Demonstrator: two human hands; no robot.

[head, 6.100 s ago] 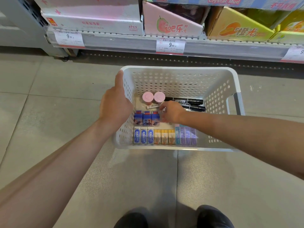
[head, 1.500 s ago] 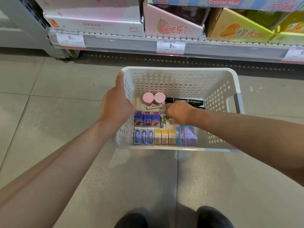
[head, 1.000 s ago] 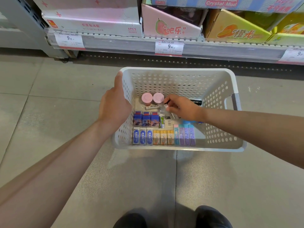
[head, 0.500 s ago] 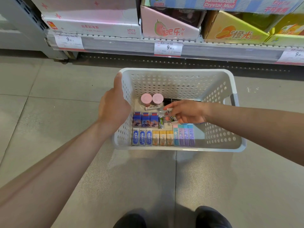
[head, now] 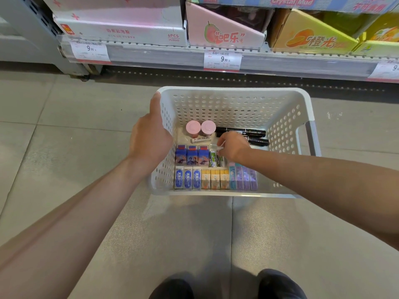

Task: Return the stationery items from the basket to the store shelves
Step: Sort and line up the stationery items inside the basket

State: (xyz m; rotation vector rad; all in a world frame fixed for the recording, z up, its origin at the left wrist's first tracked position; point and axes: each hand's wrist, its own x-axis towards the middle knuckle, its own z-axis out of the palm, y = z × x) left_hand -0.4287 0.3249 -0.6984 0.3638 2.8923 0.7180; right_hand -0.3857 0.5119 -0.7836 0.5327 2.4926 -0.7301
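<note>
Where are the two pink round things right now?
In the head view, the two pink tubs stand side by side in the basket, at its far left, just left of the black markers.

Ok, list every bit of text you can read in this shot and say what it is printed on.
"6PCS" and "HL8043": white display box on the shelf.
"吧乐": pink display box.
"橙光": yellow display box.
"Crystal Mud": striped box at the top edge.
"9.90": left price tag and middle price tag.
Print on the erasers, markers and barcode sticker in the basket: too small to read.
</note>
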